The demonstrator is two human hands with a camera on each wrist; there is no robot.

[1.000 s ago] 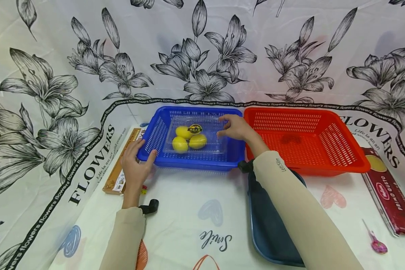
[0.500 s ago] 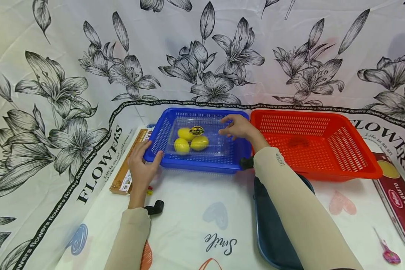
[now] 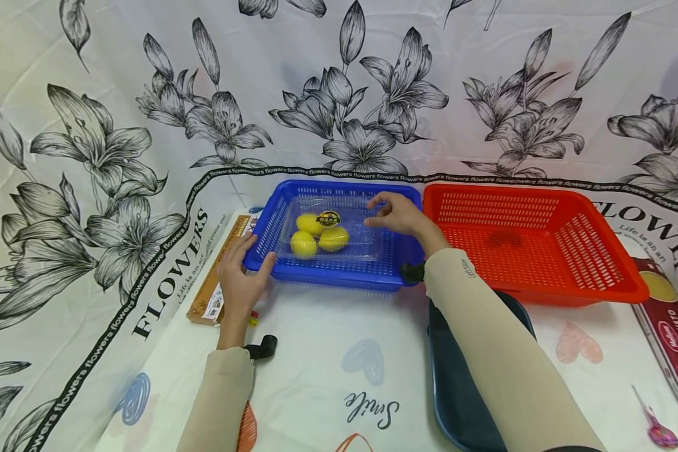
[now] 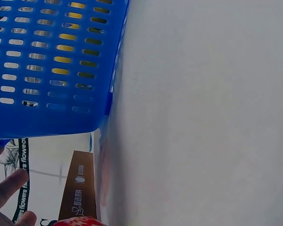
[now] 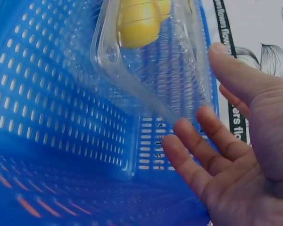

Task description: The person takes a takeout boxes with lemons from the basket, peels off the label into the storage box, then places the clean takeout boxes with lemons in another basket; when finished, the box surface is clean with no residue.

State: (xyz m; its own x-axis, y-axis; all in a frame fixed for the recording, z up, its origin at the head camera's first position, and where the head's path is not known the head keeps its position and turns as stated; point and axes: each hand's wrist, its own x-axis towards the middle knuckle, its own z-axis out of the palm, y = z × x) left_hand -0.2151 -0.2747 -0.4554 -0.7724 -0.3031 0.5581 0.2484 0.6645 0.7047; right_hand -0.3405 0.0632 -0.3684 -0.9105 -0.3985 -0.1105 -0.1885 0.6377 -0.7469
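A clear plastic clamshell box with a round black label lies in the blue perforated basket. Three yellow lemons show at the box's left end. My right hand is over the basket's right part, fingers loosely spread; in the right wrist view its fingertips are right at the edge of the box. At the basket's front left corner is my left hand, fingers along the outer side and thumb toward the front wall. Only some of its fingers show in the left wrist view.
To the right a red perforated basket stands beside the blue one. A dark tray lies partly under my right forearm. A brown box is at left; a dark red package and small pink item are at right.
The head view has shifted a little, so everything appears slightly farther right. Both hands keep about the same places at the blue basket and the box.
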